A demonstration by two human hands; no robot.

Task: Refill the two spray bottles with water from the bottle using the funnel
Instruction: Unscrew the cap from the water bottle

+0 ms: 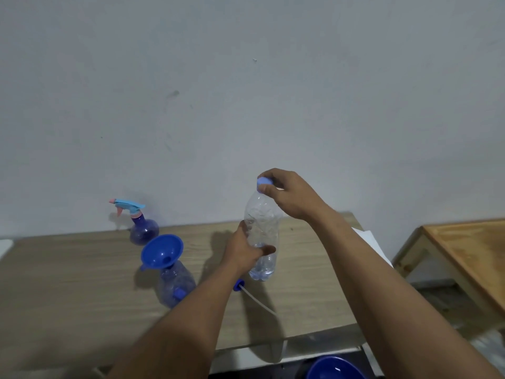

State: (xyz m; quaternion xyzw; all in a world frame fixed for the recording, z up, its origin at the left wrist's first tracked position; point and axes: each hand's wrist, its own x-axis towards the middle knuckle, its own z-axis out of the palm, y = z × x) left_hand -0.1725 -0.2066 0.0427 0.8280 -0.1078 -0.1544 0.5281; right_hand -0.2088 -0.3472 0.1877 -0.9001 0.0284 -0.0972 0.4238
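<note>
Two hands (pixel 247 248) hold one water bottle (pixel 262 236); two spray bottles (pixel 176 283), one funnel (pixel 161 251).

Single head-worn view looks forward and down, close over the table (pixel 82 283).

The bottle (pixel 261 236) is clear, glossy, ribbed plastic. The funnel (pixel 161 251) is smooth blue plastic with shine. The table (pixel 68 283) looks like matt wood grain; the wall (pixel 246 91) is matt.

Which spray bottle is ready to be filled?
The nearer spray bottle, by the left arm: its spray head is off and the blue funnel sits in its neck. The far bottle by the wall has its trigger head on.
</note>
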